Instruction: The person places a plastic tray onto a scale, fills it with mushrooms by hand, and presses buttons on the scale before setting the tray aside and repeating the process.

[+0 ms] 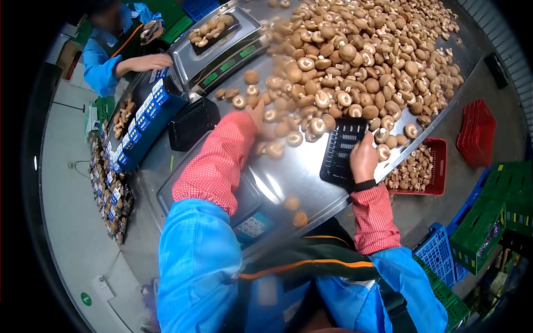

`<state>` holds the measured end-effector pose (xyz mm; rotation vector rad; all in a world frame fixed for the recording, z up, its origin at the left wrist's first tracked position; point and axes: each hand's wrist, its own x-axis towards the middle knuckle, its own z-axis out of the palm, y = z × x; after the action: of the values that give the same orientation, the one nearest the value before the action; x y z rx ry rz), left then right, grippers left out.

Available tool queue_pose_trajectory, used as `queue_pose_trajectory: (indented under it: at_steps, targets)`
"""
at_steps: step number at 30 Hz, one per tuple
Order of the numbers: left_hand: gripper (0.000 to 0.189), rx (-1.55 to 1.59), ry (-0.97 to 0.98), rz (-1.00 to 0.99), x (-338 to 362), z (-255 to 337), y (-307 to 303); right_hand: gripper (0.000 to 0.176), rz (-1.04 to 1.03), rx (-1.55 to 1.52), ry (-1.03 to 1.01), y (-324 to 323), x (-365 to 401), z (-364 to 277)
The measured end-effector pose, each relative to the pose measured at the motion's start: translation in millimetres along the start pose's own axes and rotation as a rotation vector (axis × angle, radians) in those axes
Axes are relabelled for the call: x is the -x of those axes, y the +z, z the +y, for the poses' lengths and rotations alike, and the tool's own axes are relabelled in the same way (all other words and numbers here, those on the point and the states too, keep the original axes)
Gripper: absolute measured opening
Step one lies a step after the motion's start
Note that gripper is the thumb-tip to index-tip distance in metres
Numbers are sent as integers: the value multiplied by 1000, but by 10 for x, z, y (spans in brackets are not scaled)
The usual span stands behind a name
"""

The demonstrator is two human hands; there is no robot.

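My right hand (363, 159) grips the edge of a black plastic tray (340, 151), tilted against the near side of the mushroom pile, with no mushrooms showing inside it. Brown shiitake mushrooms (355, 61) are heaped over the far part of the metal table (283, 180). At the left edge of the heap, my left hand (259, 117) reaches in among loose mushrooms; its fingers are smeared and partly hidden by them. Two single mushrooms (296, 211) lie close to the table's front edge.
A scale (219, 47) bearing a filled tray (212, 32) stands at the back left, beside a co-worker's hand (150, 62). Black trays (193, 123) and a blue box (145, 123) are to its left. A red crate (436, 166) of mushrooms sits below the right edge.
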<state>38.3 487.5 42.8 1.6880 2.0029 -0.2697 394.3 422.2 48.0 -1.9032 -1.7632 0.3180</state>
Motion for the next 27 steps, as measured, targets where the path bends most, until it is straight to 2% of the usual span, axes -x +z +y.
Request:
queue_pose_trajectory:
  at_steps: [3,4,7,9,11,13,14,16,19,21,24,27]
  targets:
    - [152,106,184,-31,161,225,48,39,4,-114,-84,217,-78,-151]
    - [154,75,238,32,215,365,113,39,-55,-169,-39,295,-93,-223]
    - [151,311,206,5,467,638,127,36,-160,-341,42,474,-212,-330]
    - [146,673,397,51,590,778,152,34,-100,-527,-13,585,-291,-240]
    - [142,734,437,109,670,911,280,35,-187,-641,77,611,-283,-159]
    - [138,490,324,176,767,1074,404,39,-197,-754,119,653,-250,-83]
    - [128,497,307,211,874,1156,426,40,-193,-796,141,788,-229,11]
    - [120,475,365,259,1158,1453,261,37,-236,-1013,214,960,-172,92]
    - [105,347,444,400,1491,1798,229,34,-441,-1391,529,296,-28,-290]
    - [101,280,365,361,1574,1841,295,34,-446,-1499,684,17,42,-505]
    - [93,335,440,368,1796,1744,236,45,-441,-1451,625,-11,130,-399]
    - [74,400,464,706,1959,1523,53,48,-364,-1383,533,67,211,-226]
